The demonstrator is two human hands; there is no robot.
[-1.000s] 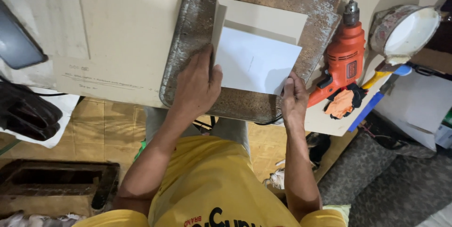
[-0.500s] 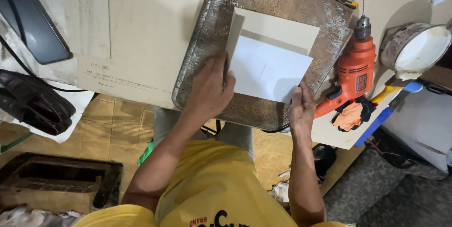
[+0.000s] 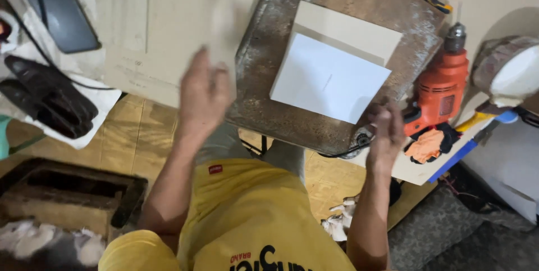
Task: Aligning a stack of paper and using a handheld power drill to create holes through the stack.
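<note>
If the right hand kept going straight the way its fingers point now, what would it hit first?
Most likely the near right corner of the white sheet on the worn board. The right hand sits at the board's edge pointing up and slightly left, though height above the sheet is unclear.

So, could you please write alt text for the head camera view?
Seen from above, a person's left hand is raised and blurred beside a worn board, while the right hand rests near a white sheet lying on beige card. An orange drill lies alongside.
</note>
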